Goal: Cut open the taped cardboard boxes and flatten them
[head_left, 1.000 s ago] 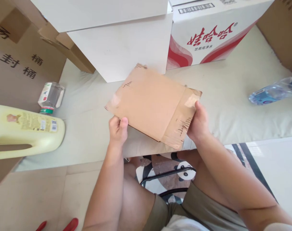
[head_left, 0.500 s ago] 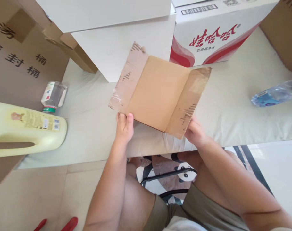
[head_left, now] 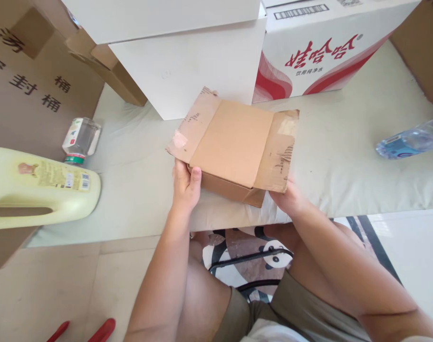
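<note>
I hold a small brown cardboard box (head_left: 234, 142) over the front edge of a pale cushioned surface (head_left: 344, 156). Its side flaps, marked with torn tape, are spread out left and right. My left hand (head_left: 185, 184) grips the box's near left corner, thumb on the side wall. My right hand (head_left: 287, 197) is closed on the near right corner, partly hidden under the right flap.
A large white box (head_left: 187, 61) and a red-and-white printed carton (head_left: 319, 57) stand behind. A brown carton (head_left: 27, 85) with characters is at left, with a yellow jug (head_left: 38, 187) and a small clear bottle (head_left: 79, 140) lying beside it. A blue-labelled water bottle (head_left: 412, 140) lies at right.
The flat, folded cardboard has been opened up into a box shape; its side flaps swung outward and it tilted back down towards the cushion. Both hands shifted to the near corners.
</note>
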